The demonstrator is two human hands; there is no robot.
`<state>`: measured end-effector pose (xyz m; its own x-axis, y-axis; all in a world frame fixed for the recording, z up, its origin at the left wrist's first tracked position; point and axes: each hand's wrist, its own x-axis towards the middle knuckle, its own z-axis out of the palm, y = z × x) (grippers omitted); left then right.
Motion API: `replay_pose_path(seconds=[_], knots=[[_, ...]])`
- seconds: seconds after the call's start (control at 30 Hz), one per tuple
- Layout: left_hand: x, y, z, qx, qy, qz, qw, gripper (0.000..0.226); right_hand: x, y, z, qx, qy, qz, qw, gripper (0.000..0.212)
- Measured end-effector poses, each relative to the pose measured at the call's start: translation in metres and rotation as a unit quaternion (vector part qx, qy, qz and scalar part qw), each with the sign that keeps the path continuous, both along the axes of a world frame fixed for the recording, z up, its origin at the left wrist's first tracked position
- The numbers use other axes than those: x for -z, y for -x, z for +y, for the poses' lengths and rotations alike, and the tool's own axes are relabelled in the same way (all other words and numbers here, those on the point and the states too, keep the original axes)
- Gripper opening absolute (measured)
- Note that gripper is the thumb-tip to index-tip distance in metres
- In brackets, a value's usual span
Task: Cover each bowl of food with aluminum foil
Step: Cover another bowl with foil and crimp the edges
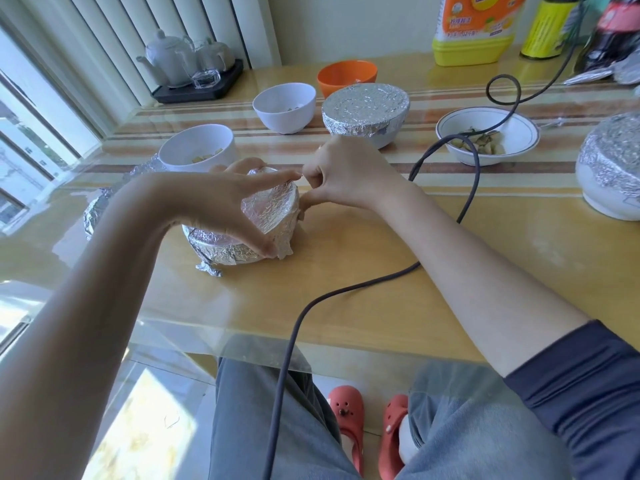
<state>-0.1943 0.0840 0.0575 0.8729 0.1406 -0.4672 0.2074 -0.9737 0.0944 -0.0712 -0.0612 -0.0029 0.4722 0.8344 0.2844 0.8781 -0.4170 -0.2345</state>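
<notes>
A foil-covered bowl (270,211) sits in front of me on the table. My left hand (228,199) lies over its top, with thumb and fingers spread round the rim. My right hand (343,174) pinches the foil at the bowl's right edge with curled fingers. Two more covered bowls stand at the back middle (365,107) and at the far right (613,161). Uncovered bowls with food: a white one (199,147) just behind my left hand, a white one (284,105) further back, an orange one (346,76) and a shallow rimmed one (488,135).
A dark cable (346,292) runs from my lap across the table and over the shallow bowl. Crumpled foil (95,211) lies at the left. A tea set on a black tray (194,69) stands back left, and bottles (474,27) back right. The glass table top's edge (242,348) is near my knees.
</notes>
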Motion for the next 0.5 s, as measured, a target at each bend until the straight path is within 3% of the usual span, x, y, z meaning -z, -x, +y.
replay_pose_path(seconds=[0.2,0.37,0.43,0.5], knots=[[0.001,0.000,0.004,0.002,0.014,0.008,1.000,0.106,0.005,-0.001,-0.006,-0.015,0.021,0.005,1.000,0.035],[0.002,0.000,0.003,0.004,0.019,0.002,1.000,0.110,0.010,0.003,-0.003,-0.010,-0.048,-0.104,0.993,0.045],[0.003,-0.001,0.004,0.002,0.015,-0.001,1.000,0.114,0.009,0.005,-0.005,0.002,-0.021,-0.080,0.997,0.044],[0.003,-0.002,0.004,0.003,0.014,-0.005,1.000,0.117,0.013,0.006,-0.009,0.045,0.043,-0.015,0.998,0.029]])
